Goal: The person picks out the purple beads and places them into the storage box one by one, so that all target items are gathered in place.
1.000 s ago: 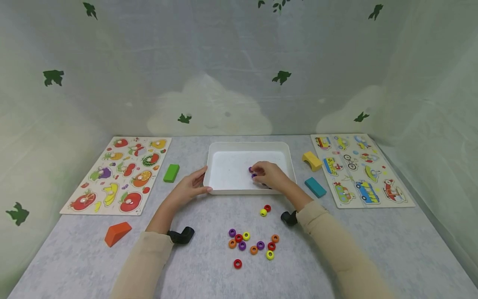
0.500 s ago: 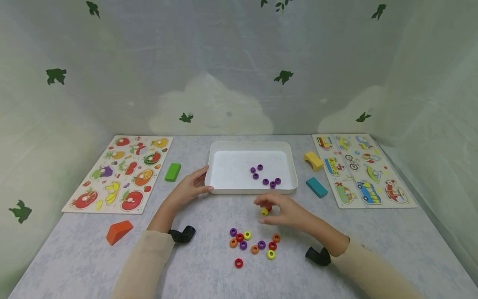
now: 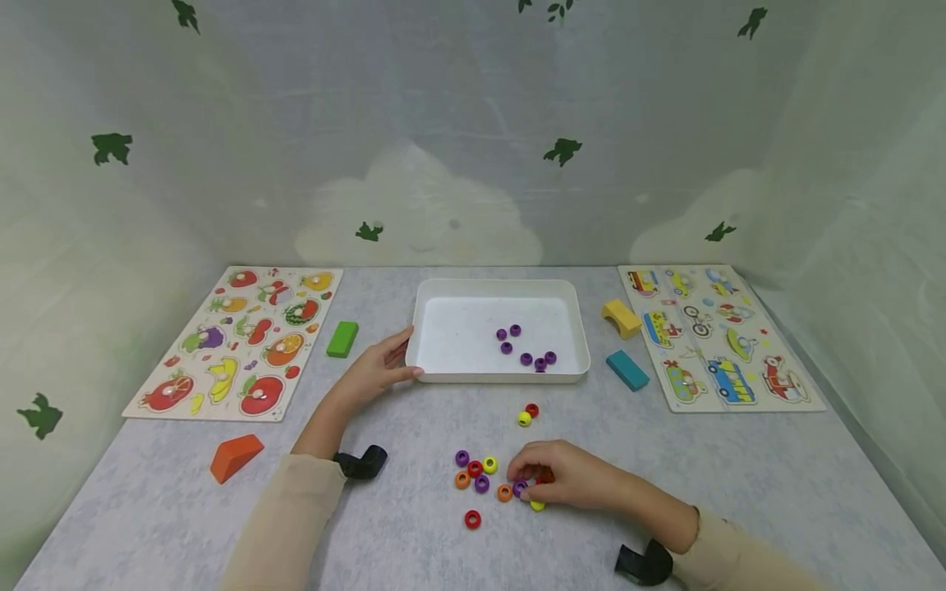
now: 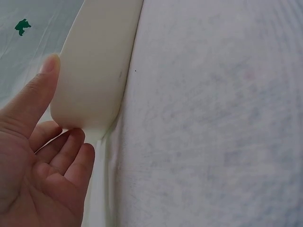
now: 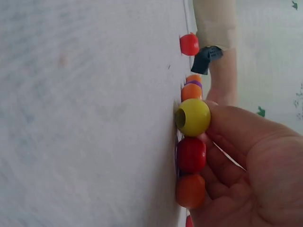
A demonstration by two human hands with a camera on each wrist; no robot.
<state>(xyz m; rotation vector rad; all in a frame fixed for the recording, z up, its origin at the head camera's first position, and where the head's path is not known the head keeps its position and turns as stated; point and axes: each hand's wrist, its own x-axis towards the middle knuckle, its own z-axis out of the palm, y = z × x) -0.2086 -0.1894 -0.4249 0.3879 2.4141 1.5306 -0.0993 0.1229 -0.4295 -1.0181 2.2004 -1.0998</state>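
Note:
A shallow white tray (image 3: pixel 458 377) holds several purple beads (image 3: pixel 515 330) in its right half. My left hand (image 3: pixel 377 369) holds the tray's near left corner; in the left wrist view the thumb lies along the tray wall and the fingers curl at the corner. My right hand (image 3: pixel 569 476) is down at the loose beads, with thumb and fingertips around a purple bead (image 3: pixel 521 489). In the right wrist view a yellow bead (image 5: pixel 195 117), a red bead (image 5: pixel 191 155) and an orange bead (image 5: pixel 191 191) stand in front of the fingers and mostly hide the purple one.
More loose beads lie left of the right hand, including a red bead (image 3: pixel 472 519). Puzzle boards with fruit (image 3: pixel 240 345) and vehicles (image 3: pixel 720 336) flank the tray. Green (image 3: pixel 342 339), orange (image 3: pixel 235 458), yellow (image 3: pixel 622 318) and teal (image 3: pixel 627 370) blocks lie around.
My right hand has left the tray, passed over the red and yellow pair, and come down to the nearer beads, where it pinches a purple one. The left hand stays at the tray corner.

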